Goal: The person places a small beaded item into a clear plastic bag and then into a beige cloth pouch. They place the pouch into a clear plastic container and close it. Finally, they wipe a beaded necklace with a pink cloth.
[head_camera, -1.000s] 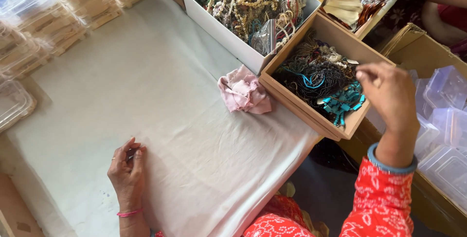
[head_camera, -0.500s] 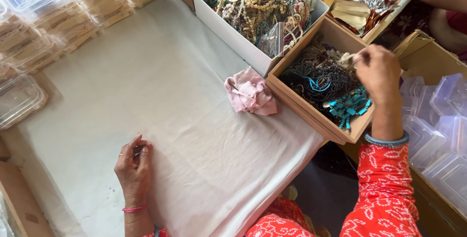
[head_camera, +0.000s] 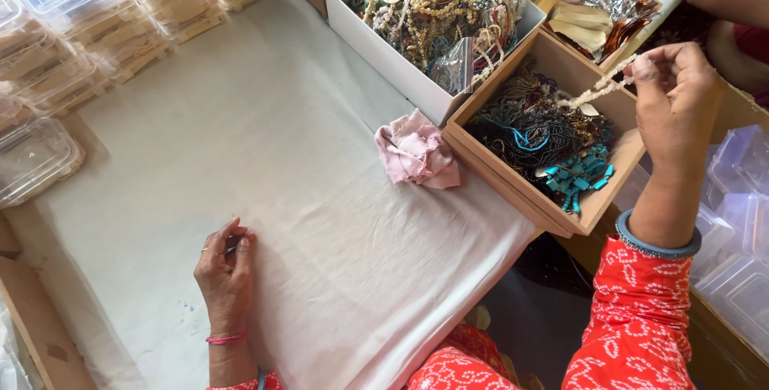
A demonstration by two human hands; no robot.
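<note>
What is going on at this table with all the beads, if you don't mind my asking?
A person in red sleeves is sorting beaded jewellery. The right hand lifts a pale bead strand out of a brown cardboard box full of dark and turquoise beads. The left hand rests on the white cloth, pinching something too small to tell. A crumpled pink cloth lies beside the box.

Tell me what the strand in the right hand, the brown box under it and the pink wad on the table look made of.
Strand of pale beads: cream, matte, perhaps shell or bone; too small to be sure. Brown box: cardboard, plain tan walls with a raw edge. Pink cloth: soft fabric, crumpled into folds. The right hand pinches the strand.
</note>
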